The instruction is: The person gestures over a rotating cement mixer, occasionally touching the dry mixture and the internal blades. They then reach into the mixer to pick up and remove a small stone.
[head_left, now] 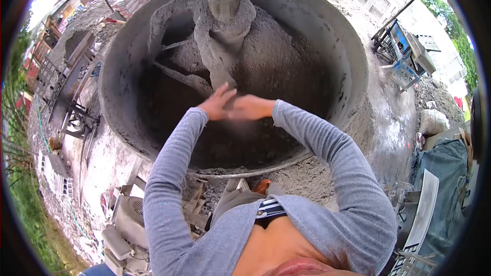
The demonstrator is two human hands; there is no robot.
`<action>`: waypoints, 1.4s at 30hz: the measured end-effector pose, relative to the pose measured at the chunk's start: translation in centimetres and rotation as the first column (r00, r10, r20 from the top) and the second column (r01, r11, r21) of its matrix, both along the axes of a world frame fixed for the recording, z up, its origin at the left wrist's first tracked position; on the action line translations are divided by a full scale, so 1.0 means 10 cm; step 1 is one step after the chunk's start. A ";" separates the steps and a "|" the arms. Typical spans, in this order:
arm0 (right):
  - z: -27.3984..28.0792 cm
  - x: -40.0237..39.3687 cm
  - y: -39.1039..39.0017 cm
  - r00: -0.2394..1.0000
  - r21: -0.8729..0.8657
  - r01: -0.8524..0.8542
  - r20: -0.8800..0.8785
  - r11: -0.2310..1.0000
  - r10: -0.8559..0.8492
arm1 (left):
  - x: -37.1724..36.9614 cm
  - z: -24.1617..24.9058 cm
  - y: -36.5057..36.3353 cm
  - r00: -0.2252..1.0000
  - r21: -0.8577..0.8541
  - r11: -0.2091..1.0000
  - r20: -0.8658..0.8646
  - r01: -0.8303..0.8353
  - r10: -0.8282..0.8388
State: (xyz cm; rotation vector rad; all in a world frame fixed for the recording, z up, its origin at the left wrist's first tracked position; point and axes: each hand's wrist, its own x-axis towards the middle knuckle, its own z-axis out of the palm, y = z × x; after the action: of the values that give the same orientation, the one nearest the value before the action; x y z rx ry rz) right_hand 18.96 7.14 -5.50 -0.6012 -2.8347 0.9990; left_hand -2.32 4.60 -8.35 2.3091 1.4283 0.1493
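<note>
In the head view, the only one, the left hand [217, 104] and the right hand [254, 107] meet above a wide round tub [345, 41]. The left fingers are spread and loose; the right hand looks flat, though blur softens its fingertips. Both seem released, with nothing seen in their grasp — whether grit or something small lies between the palms, I cannot tell.

The tub stands directly before the person, with a heap of grey mix [279, 56] on its far side. A thick post [224, 7] rises out of the heap, and a crusted paddle [207, 53] slopes down from it to end just beyond the left hand.

The step in hand looks like rubbing or patting the palms together. To do it well, work over the near part of the tub, so that anything loose drops inside rather than on the ground. Fingers and grey sleeves [171, 166] belong well clear of the paddle — one picture cannot show whether it turns. Firm footing matters too: the tub's edge is close to the shoe [262, 186], and leaning across would bring the arms nearer the paddle.
</note>
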 end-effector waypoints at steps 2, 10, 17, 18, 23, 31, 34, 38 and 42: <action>-0.16 0.05 0.16 0.927 0.228 0.299 -0.298 0.927 -0.226 | 0.05 0.32 0.01 0.988 0.209 0.965 0.019 -0.157 0.156; -0.39 0.24 -0.05 0.584 -0.074 -0.123 0.801 0.990 0.132 | -0.18 -0.01 -0.23 0.695 -0.691 0.539 -0.676 -0.482 -0.245; -0.36 0.31 0.37 0.960 0.072 0.263 0.084 0.962 -0.268 | 0.02 -0.14 0.10 0.981 -0.132 0.989 -0.188 -0.065 0.039; -0.40 0.38 0.37 0.874 0.330 0.376 0.184 0.866 -0.450 | 0.02 -0.11 0.08 0.982 -0.132 0.989 -0.185 -0.064 0.039; -0.15 0.26 0.00 0.616 0.011 -0.007 0.788 1.000 -0.005 | -0.17 0.08 -0.05 0.905 -0.079 0.941 -0.309 -0.330 0.292; -0.34 0.18 -0.07 0.756 -0.107 -0.006 0.651 0.994 0.074 | -0.61 -0.26 -0.06 0.719 -0.370 0.784 -0.682 -0.498 0.135; -0.15 0.22 -0.02 0.495 0.132 0.004 0.861 0.991 -0.117 | -0.21 -0.31 0.00 0.824 -0.532 0.821 -0.547 -0.207 -0.147; 0.18 0.13 -0.14 0.880 -0.083 -0.036 0.471 0.996 0.071 | 0.32 0.02 -0.03 0.913 -0.359 0.921 -0.305 0.151 -0.269; -0.01 0.07 -0.09 0.939 -0.222 -0.017 0.331 0.975 0.091 | 0.44 0.47 -0.22 0.891 -0.335 0.925 -0.343 0.179 -0.296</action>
State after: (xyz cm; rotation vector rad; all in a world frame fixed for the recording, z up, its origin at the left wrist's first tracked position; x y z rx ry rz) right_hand 19.64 6.21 -5.59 -0.7903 -3.0728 1.3467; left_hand 2.12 2.44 -3.63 2.3133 1.2113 -0.5906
